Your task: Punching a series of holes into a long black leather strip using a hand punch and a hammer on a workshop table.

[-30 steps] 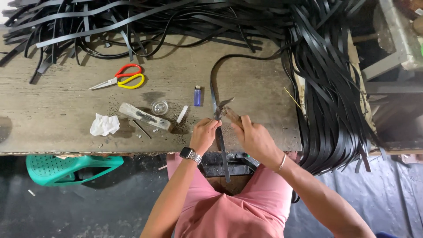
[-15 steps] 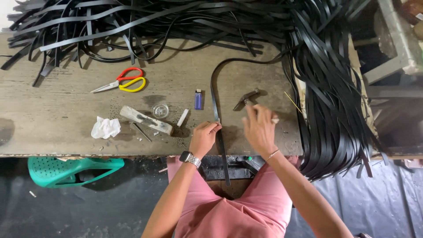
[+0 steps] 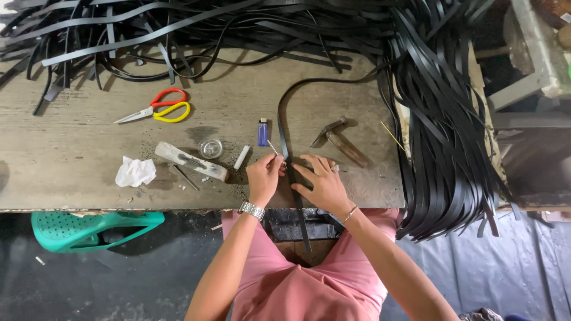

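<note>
We see a black strap (image 3: 284,128) curving across the wooden workbench (image 3: 71,148) and running down over its front edge between the two hands. The right hand (image 3: 321,181) lies flat on the strap, fingers spread and pressing it to the wood. The left hand (image 3: 263,176) pinches a thin pale stick (image 3: 272,147) between thumb and forefinger, its tip just beside the strap. A hammer (image 3: 338,138) lies near the right hand, apart from it. A blue lighter (image 3: 263,132) stands just beyond the left hand. A small clear round dish (image 3: 211,147) sits by a worn wooden block (image 3: 190,161); we cannot tell what it holds. Red-and-yellow scissors (image 3: 157,110) lie farther left, a crumpled white tissue (image 3: 135,172) near the edge. A heap of black straps (image 3: 440,119) hangs off the right side
</note>
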